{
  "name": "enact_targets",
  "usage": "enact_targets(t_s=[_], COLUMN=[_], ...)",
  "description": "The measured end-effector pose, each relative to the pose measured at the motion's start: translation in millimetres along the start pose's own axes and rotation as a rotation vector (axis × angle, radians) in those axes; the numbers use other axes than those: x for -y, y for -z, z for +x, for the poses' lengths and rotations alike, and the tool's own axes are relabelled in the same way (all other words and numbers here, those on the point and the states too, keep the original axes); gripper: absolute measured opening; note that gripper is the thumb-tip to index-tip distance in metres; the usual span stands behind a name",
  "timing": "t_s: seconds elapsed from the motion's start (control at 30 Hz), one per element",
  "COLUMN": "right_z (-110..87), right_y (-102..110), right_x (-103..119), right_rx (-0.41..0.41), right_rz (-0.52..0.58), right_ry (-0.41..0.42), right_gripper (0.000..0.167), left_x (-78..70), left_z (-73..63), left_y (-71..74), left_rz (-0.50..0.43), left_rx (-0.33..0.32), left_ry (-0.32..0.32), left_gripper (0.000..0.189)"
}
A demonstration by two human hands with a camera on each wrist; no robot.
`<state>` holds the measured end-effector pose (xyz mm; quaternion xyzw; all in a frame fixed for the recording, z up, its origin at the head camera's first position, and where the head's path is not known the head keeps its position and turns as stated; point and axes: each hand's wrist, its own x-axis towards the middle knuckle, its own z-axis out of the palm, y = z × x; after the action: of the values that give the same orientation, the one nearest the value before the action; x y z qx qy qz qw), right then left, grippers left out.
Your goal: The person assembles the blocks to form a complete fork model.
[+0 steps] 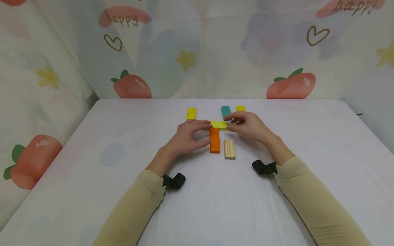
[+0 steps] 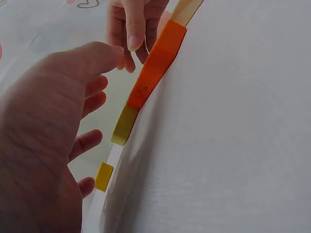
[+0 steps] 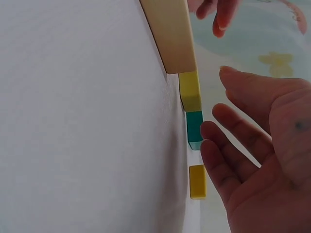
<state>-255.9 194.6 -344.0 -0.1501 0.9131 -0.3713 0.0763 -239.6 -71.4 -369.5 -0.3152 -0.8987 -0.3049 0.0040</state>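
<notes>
In the head view, a yellow-green block [image 1: 219, 125] lies crosswise between the two hands. An orange block [image 1: 214, 140] runs from its near side toward the person. The left hand [image 1: 191, 136] hovers around the left end of the yellow-green block, fingers spread and gently bent, thumb tip beside the orange block. On the other side the right hand [image 1: 248, 125] has its fingertips close to the block's right end. Both wrist views show a gap between thumb and fingers with nothing gripped. To the right of the orange block sits a pale striped wooden block [image 1: 229, 149].
Behind the hands lie a yellow block [image 1: 191, 113] at left, a teal block [image 1: 226, 112], and another yellow block [image 1: 241, 108] partly hidden by the right hand. A white cloth [image 1: 215, 205] covers the table, and a printed curtain [image 1: 215, 51] hangs behind its far edge.
</notes>
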Motion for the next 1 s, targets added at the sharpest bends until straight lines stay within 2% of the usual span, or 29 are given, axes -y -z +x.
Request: enact_targets(t_s=[0.2, 0.33, 0.5, 0.63, 0.77, 1.0], right_z=[-14.6, -26.4, -39.4, -48.5, -54.7, -54.8], right_y=[4, 4, 0, -3, -7, -9], right_x=[-1, -2, -3, -3, -4, -6], right_rx=[0.033, 0.059, 0.098, 0.128, 0.138, 0.160], right_rz=[0.006, 0.001, 0.031, 0.022, -0.029, -0.043], right_ry=[0.008, 0.056, 0.125, 0.165, 0.170, 0.191], right_gripper=[0.042, 0.042, 0.043, 0.043, 0.044, 0.045], left_x=[1.3, 0.6, -1.0, -1.6, -0.5, 1.4], left_z=[9.1, 15.1, 20.6, 22.0, 22.2, 21.5], left_y=[-2.9, -5.8, -9.6, -11.5, -11.9, -10.8], left_rz=[-0.012, -0.034, -0.043, -0.023, 0.001, 0.028], left_rx=[-0.003, 0.007, 0.049, 0.088, 0.116, 0.148], left_ry=[-0.017, -0.038, -0.028, -0.025, -0.025, -0.016], left_gripper=[0.050, 0.049, 0.048, 0.048, 0.047, 0.051])
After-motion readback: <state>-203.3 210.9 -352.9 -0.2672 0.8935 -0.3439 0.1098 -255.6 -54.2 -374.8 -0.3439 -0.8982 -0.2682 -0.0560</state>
